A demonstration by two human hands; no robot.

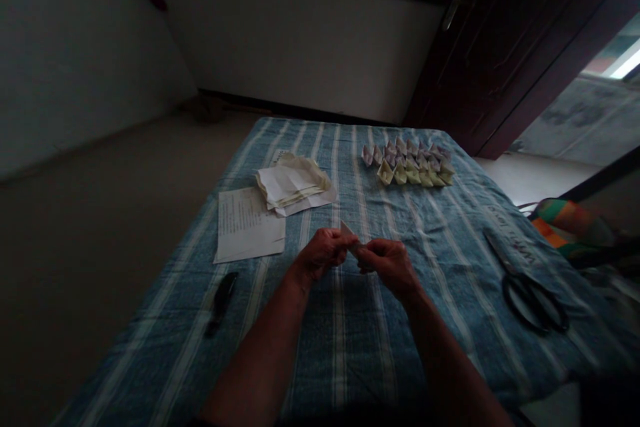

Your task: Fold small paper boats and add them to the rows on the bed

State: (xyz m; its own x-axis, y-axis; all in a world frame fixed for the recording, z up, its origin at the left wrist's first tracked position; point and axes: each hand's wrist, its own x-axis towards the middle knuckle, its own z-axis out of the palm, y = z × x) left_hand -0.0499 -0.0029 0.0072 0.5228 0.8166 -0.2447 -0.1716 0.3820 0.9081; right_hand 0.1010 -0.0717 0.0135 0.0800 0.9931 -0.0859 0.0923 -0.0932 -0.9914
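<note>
Fingers of our left hand [323,252] and right hand [391,263] pinch a small, pale, pointed folded-paper piece [346,230] at our twelve o'clock; we judge light, even pressure best for crisp creases.

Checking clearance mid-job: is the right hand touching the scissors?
Apart. The head view shows striped cloth between the right hand and the scissors.

Your shot's dim, underexposed. Daylight enters via the open doorway [595,100] on your right, blown out at the frame edge. Door [500,33] and bottom edge sink near black. Wide lens stretches your corners; folded paper [347,231] and printed sheet [250,233] look soft
</note>
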